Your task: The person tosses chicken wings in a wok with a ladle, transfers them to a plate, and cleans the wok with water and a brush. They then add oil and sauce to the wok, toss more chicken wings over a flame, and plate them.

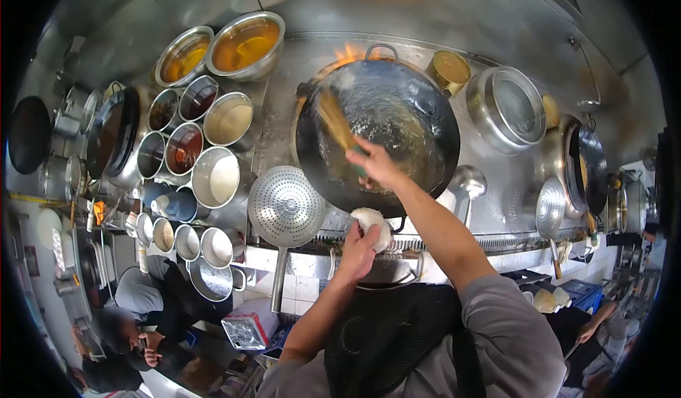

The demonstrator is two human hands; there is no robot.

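My right hand [374, 162] is wrapped round a bamboo wok brush [332, 118], its bristles blurred over the left part of the large black wok [443, 132]. Clear liquid swirls inside the wok. At the wok's near rim, my left hand [360, 251] grips a folded white cloth [372, 226]; the cloth hides whatever part of the rim or handle lies beneath it. A perforated metal strainer [286, 206] lies just left of the wok, and a metal ladle [468, 180] rests to its right.
Flames [347, 54] rise behind the wok. Several seasoning pots [214, 177] stand at left, below two bowls [247, 45] of amber liquid. A brass-coloured pot [450, 70] and a steel pot [506, 109] are at right. Other people work at lower left and lower right.
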